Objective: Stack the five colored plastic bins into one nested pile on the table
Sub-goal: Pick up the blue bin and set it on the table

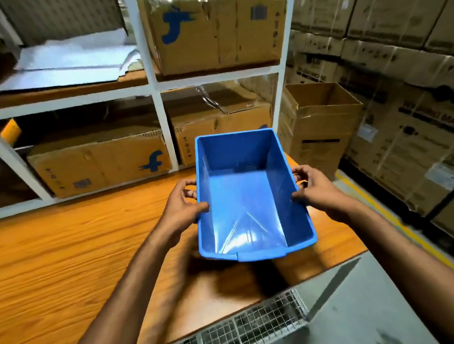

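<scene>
Above the right end of the wooden table [66, 246], one blue bin [248, 197] is held open side up, empty, with a dark shadow on the tabletop beneath its near end. Only this one of the five bins is in view. Two hands grip it, one per long side: the left hand [181, 208] has its thumb over the left rim and its fingers curled under the lip; the right hand [316, 190] clamps the right rim likewise. Behind the table stands one white shelf rack [152, 78] carrying three cardboard boxes [213, 33]. One open carton [320, 124] stands right of the rack. One wire mesh panel [255, 325] lies below the table's near edge.
</scene>
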Action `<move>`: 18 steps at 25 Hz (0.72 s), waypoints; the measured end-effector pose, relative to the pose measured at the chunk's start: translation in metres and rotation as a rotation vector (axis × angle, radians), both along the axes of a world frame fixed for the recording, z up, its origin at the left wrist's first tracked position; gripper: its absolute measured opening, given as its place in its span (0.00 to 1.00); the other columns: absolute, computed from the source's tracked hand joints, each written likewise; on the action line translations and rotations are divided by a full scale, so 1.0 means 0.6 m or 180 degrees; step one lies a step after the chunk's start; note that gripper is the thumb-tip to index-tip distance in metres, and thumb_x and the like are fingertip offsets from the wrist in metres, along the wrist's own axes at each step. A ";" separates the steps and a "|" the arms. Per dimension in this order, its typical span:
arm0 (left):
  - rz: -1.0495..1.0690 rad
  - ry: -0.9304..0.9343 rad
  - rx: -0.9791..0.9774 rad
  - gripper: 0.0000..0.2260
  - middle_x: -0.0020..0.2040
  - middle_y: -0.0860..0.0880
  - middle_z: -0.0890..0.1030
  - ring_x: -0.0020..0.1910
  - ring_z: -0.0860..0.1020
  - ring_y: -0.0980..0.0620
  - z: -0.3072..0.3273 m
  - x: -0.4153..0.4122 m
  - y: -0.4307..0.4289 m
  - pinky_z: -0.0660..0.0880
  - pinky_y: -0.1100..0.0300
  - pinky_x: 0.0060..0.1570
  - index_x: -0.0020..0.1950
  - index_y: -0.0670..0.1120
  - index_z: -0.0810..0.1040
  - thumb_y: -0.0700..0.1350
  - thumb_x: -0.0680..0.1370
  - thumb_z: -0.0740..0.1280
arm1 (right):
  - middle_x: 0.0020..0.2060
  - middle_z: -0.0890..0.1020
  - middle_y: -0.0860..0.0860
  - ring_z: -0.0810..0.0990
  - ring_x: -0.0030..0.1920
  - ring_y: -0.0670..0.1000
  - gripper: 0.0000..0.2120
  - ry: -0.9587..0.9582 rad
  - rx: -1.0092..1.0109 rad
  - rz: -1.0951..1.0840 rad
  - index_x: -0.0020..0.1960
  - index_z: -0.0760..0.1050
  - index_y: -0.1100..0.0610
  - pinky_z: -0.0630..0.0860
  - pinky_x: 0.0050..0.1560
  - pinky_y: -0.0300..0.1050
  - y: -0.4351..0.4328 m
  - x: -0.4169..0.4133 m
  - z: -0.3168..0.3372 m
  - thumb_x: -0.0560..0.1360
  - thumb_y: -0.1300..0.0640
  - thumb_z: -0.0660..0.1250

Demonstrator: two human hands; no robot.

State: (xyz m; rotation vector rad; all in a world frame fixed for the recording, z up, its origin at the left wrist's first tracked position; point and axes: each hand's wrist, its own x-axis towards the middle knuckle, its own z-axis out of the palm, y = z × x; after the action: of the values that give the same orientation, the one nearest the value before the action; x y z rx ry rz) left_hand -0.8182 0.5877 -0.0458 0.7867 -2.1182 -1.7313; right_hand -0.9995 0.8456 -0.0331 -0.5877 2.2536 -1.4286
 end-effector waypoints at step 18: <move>0.1098 -0.0454 0.0676 0.26 0.49 0.48 0.80 0.53 0.82 0.51 -0.037 -0.261 0.063 0.82 0.54 0.45 0.72 0.51 0.74 0.36 0.76 0.73 | 0.54 0.81 0.56 0.80 0.51 0.52 0.29 -0.0912 0.0366 0.0495 0.68 0.69 0.55 0.82 0.43 0.49 -0.045 -0.328 -0.029 0.71 0.73 0.66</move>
State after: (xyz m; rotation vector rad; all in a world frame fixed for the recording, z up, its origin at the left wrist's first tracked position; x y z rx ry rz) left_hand -0.9749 0.6258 -0.0682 1.2850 -1.7641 -1.7679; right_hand -1.1962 0.8183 -0.0506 -0.4764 2.0029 -1.2139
